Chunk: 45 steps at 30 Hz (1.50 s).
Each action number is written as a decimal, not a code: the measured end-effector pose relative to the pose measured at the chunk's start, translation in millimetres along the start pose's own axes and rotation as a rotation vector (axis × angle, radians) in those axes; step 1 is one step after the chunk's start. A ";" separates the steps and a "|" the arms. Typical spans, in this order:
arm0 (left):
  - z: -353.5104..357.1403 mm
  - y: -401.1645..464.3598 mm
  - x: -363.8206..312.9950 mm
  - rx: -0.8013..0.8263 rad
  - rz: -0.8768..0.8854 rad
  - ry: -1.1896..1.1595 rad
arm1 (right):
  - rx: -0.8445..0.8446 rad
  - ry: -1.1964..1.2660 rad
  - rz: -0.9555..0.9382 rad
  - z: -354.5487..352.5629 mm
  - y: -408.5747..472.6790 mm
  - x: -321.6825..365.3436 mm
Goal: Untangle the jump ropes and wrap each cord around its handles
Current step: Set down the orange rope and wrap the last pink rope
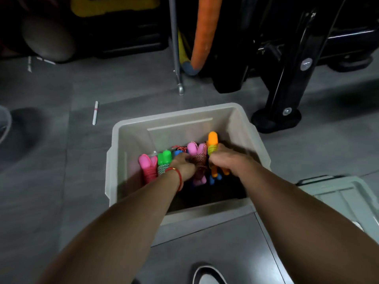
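Head view looks down into a translucent plastic bin standing on a grey tiled floor; both hands reach into it from its near edge. Along the bin's floor lie wrapped jump ropes in a row; a pink-handled bundle nearest the left wall, a green-handled bundle just beside it, a light pink bundle toward the middle, and an orange-handled bundle nearest the right wall. Blue handles show under the right wrist, though how their cord lies is hidden. The left hand, a red thread bracelet at its wrist, has its fingers curled onto the red-and-white cord of the light pink bundle; the right hand is closed round the orange-handled bundle at its yellow-green coils. The frame is blurred, so finer finger placement cannot be told.

Most ropes look already wound, so this seems a late stage, likely setting finished bundles in place. Doing it well means keeping the coils pinned against the handles until each bundle rests flat, seating them side by side against the far wall rather than stacked, and letting go without dragging a loose end across a neighbour. A bin lid lies on the floor to the right.
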<state>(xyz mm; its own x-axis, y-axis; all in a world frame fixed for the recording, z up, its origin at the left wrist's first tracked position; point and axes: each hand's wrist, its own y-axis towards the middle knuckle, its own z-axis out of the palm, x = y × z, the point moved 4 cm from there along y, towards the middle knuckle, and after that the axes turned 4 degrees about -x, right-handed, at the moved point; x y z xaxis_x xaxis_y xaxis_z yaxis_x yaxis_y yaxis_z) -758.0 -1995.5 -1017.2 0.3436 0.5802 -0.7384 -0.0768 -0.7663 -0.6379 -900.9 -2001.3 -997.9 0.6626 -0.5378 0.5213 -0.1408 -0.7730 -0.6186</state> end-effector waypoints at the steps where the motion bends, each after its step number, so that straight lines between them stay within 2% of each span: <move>1: 0.9 -3.4 -1.5 -0.001 -0.027 -0.049 | -0.006 0.004 -0.012 1.5 4.3 -2.3; 4: -1.3 -10.1 -3.5 -0.015 -0.073 -0.123 | -0.017 -0.090 -0.040 -2.1 4.0 -6.8; 7: -10.2 -17.3 -12.2 -0.045 0.023 0.011 | -0.094 -0.091 -0.044 -15.6 -12.4 -8.6; 11: -23.9 -55.8 -36.1 -0.107 0.122 0.001 | -0.306 0.014 -0.182 -36.6 -62.1 -9.8; 14: -23.7 -99.5 -50.3 -0.068 0.204 -0.133 | -0.482 0.186 -0.340 -51.5 -130.4 -24.9; 17: -12.4 -140.7 -55.9 -0.015 0.285 -0.170 | -0.684 0.191 -0.370 -60.2 -192.4 -70.9; 19: 3.0 -162.7 -47.9 -0.023 0.279 -0.166 | -0.805 0.121 -0.272 -54.0 -210.7 -120.2; 21: 23.7 -182.4 -27.9 -0.055 0.274 -0.126 | -0.805 0.042 -0.037 -36.5 -207.7 -180.6; 23: 47.2 -200.6 -4.6 0.040 0.289 0.072 | -0.601 -0.054 0.238 -6.6 -196.4 -240.7; 25: 60.7 -206.2 14.9 0.157 0.298 0.303 | -0.420 -0.118 0.404 25.0 -189.3 -285.5; 26: 59.7 -203.7 21.1 0.156 0.289 0.352 | -0.396 -0.117 0.436 39.7 -186.8 -301.0; 31: 36.9 -179.9 38.8 0.024 0.203 0.338 | -0.599 -0.155 0.522 70.2 -186.6 -322.2; 33: 37.0 -178.4 44.3 0.001 0.188 0.337 | -0.626 -0.227 0.472 75.3 -190.7 -319.4; 35: 42.1 -180.3 45.5 0.010 0.170 0.313 | -0.725 -0.211 0.395 77.0 -201.5 -312.3; 38: 51.4 -186.3 32.8 0.046 0.131 0.235 | -0.978 0.013 0.381 48.4 -223.7 -294.4; 41: 53.6 -192.5 0.4 0.036 0.232 0.190 | -1.135 0.329 0.246 -6.4 -246.0 -271.5; 43: 45.9 -200.3 -25.0 -0.012 0.308 0.128 | -1.109 0.546 0.129 -37.7 -265.8 -248.9; 45: 28.4 -207.5 -52.2 -0.089 0.364 -0.003 | -1.021 0.533 -0.063 -65.4 -284.4 -211.9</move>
<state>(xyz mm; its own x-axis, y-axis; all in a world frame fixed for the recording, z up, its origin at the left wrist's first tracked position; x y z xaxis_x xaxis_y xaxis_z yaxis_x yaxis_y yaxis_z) -786.5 -1858.9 -852.5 0.3057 0.2665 -0.9141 -0.1118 -0.9433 -0.3124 -1049.4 -1689.5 -894.0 0.3290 -0.3744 0.8669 -0.8094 -0.5847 0.0547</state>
